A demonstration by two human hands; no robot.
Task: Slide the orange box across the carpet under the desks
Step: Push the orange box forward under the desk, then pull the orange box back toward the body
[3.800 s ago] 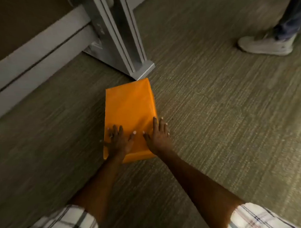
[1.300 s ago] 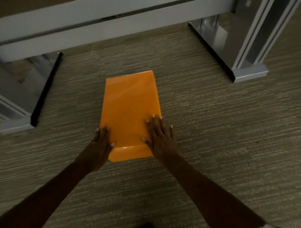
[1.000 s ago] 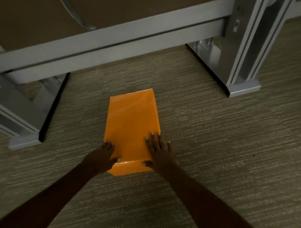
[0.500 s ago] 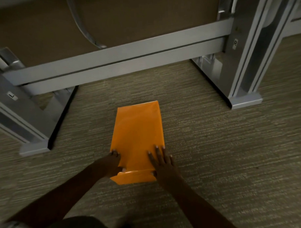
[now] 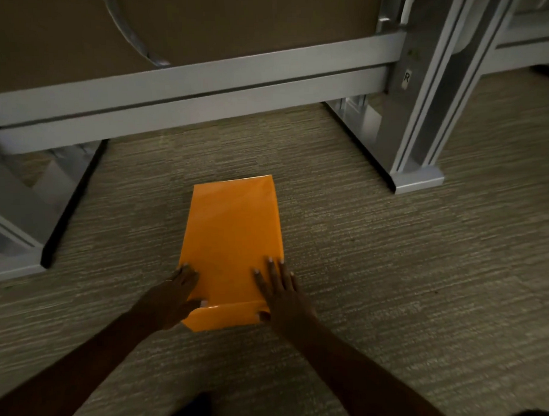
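A flat orange box (image 5: pixel 232 240) lies lengthwise on the grey-green carpet (image 5: pixel 394 281), its far end pointing at the desk frame. My left hand (image 5: pixel 173 297) clasps the box's near left corner, fingers along the side and thumb on the near edge. My right hand (image 5: pixel 281 293) presses flat on the near right corner, fingers spread on the top face and thumb over the near edge. Both forearms reach in from the bottom of the head view.
A grey metal crossbar (image 5: pixel 185 95) spans the view just beyond the box. A desk leg with foot (image 5: pixel 417 159) marked R stands at the right, another leg and foot (image 5: pixel 16 235) at the left. A brown panel (image 5: pixel 229 22) is behind.
Over the last seconds the box and my hands have come from beside a single desk leg to lie between two legs, facing the crossbar. Both hands stay on its near end.
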